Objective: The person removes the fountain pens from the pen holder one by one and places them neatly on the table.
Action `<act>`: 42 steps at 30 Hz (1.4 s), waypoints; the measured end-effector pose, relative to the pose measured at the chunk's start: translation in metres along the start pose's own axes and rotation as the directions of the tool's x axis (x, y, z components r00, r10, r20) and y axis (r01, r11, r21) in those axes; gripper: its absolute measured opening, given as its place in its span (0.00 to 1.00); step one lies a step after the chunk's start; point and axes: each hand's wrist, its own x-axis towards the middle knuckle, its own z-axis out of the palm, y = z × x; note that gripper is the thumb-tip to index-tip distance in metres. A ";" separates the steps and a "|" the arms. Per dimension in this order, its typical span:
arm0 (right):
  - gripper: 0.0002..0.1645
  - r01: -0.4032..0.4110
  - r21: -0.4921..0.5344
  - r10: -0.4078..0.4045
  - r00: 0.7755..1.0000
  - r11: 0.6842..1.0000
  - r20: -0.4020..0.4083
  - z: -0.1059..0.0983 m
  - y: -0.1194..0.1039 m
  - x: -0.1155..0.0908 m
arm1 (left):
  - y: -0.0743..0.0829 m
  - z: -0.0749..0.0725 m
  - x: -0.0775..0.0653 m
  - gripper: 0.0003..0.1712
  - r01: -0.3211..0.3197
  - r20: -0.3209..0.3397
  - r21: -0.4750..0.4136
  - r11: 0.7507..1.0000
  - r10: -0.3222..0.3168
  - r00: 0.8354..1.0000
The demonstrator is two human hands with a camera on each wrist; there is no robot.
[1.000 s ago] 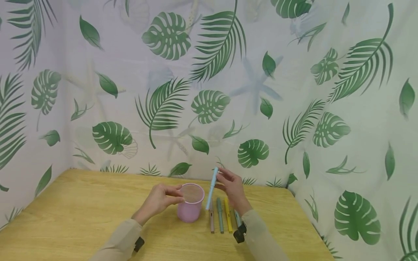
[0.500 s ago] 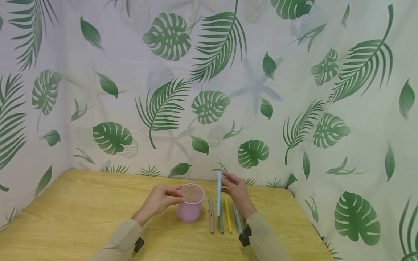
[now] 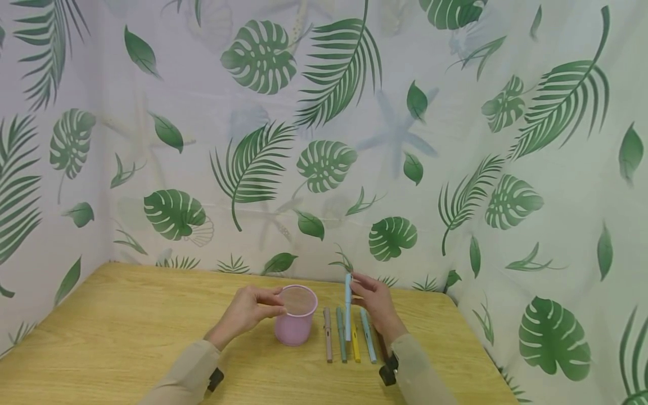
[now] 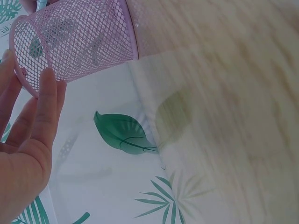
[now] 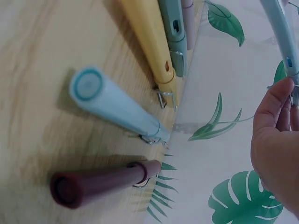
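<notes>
My left hand (image 3: 251,309) holds the pink mesh pen holder (image 3: 293,329) by its rim. In the left wrist view, the fingers (image 4: 46,100) lie on the rim of the mesh wall. My right hand (image 3: 376,302) pinches a light blue fountain pen (image 3: 347,309) near its upper end, nearly upright above the row of pens. Below it on the table lie a pinkish-brown pen (image 3: 328,336), a green pen (image 3: 341,335), a yellow pen (image 3: 356,344), another light blue pen (image 3: 368,337) and a dark maroon pen (image 5: 100,184), which the right hand partly hides in the head view.
The wooden table (image 3: 152,315) ends at a leaf-printed curtain (image 3: 324,169) at the back. The curtain also stands along both sides. The pens lie side by side, just right of the holder.
My right hand has moved right and slightly down with the light blue pen, from beside the holder to over the row. The pen has turned more upright. My left hand has stayed still.
</notes>
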 end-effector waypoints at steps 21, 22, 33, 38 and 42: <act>0.23 -0.083 -0.144 0.078 0.996 0.986 -0.040 -0.042 0.012 0.002 | 0.002 -0.001 0.000 0.07 0.001 0.021 -0.033 0.999 0.000 1.000; 0.23 -0.089 -0.136 0.083 0.995 0.987 -0.046 -0.043 0.012 0.002 | 0.002 -0.001 0.001 0.08 -0.004 0.021 -0.034 0.999 0.004 1.000; 0.23 -0.083 -0.147 0.078 0.996 0.986 -0.040 -0.061 0.015 0.003 | 0.003 -0.002 0.000 0.07 -0.004 0.020 -0.014 1.000 0.005 1.000; 0.25 -0.088 -0.207 0.092 0.996 0.974 0.012 -0.072 0.022 0.003 | 0.003 -0.002 -0.002 0.09 -0.007 0.017 -0.015 1.000 0.008 1.000; 0.26 -0.088 -0.243 0.105 0.993 0.966 0.057 -0.081 0.025 0.002 | 0.004 -0.002 -0.001 0.09 -0.012 0.013 -0.003 1.000 0.012 1.000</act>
